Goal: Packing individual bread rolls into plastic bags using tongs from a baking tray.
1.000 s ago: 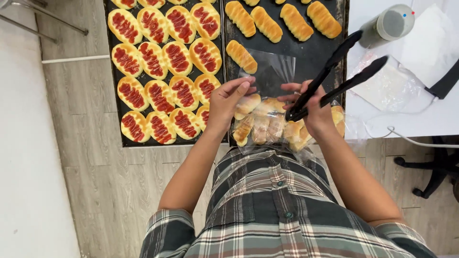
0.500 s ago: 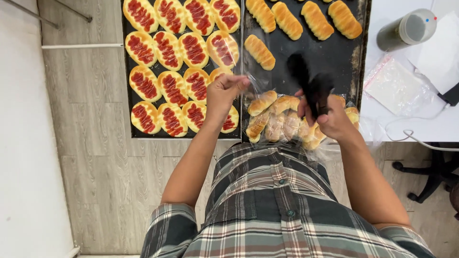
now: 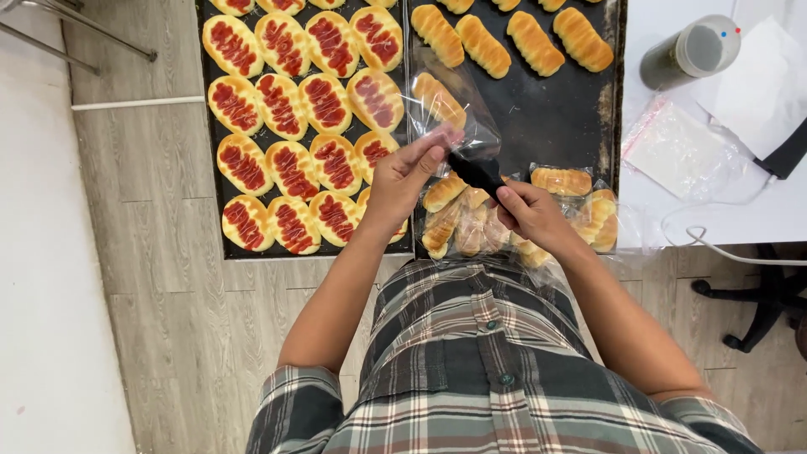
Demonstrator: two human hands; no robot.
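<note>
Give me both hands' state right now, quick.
Left hand: closed, pinching the clear plastic bag with a bread roll inside.
Right hand: closed on the black tongs.

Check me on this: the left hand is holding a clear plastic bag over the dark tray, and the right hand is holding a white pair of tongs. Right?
Not quite: the tongs in the right hand are black, not white, as the head view shows. The left hand does hold the clear plastic bag over the dark tray.

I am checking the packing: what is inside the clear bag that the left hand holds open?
One golden bread roll shows through the clear bag. The left hand hides the bag's mouth, so anything there cannot be seen.
</note>
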